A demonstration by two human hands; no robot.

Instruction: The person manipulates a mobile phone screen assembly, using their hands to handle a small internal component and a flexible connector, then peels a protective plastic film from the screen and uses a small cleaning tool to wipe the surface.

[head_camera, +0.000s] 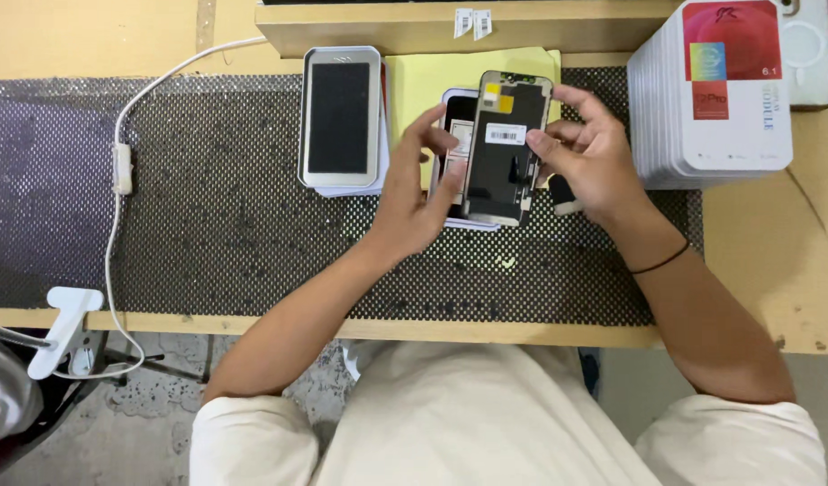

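Note:
A black phone screen panel with small stickers on its back is held up over the mat, back side toward me. My left hand grips its left edge, thumb and fingers wrapped around it. My right hand holds its right edge with fingertips on the panel. Beneath the panel lies a phone body on a white tray, mostly hidden. A yellow sheet lies under them.
A white tray with a dark screen panel lies left of my hands on the black mesh mat. A stack of white boxes stands at the right. A white cable runs down the left to a clip.

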